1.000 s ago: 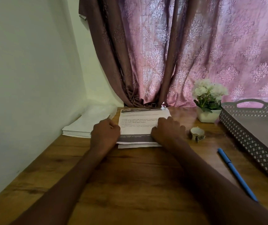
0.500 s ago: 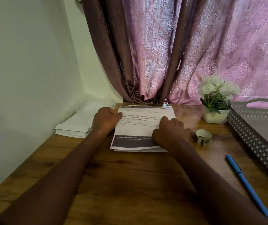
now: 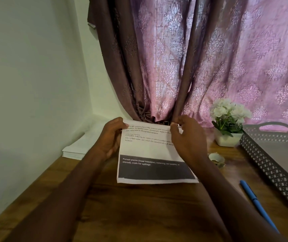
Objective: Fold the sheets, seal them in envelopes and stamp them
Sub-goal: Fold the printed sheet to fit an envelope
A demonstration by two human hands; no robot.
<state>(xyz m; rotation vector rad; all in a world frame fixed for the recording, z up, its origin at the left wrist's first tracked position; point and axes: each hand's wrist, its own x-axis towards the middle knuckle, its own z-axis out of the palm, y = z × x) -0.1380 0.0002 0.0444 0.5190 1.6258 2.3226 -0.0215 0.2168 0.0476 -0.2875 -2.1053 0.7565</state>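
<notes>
A printed white sheet (image 3: 150,151) with black text and a dark band near its lower edge is lifted off the wooden table (image 3: 139,206), tilted up toward me. My left hand (image 3: 111,137) grips its upper left edge and my right hand (image 3: 188,137) pinches its upper right corner. The top part of the sheet is folded back, so only the lower portion of the print shows. A stack of white envelopes (image 3: 80,147) lies to the left against the wall.
A roll of tape (image 3: 217,158) sits right of the sheet. A blue pen (image 3: 256,205) lies at the right front. A perforated grey tray (image 3: 276,165) fills the right side. A white potted flower (image 3: 228,123) stands before the pink curtain (image 3: 192,58).
The sheet lay flat under both hands pressing a fold; both hands have since taken its upper edge and raised it off the table toward me.
</notes>
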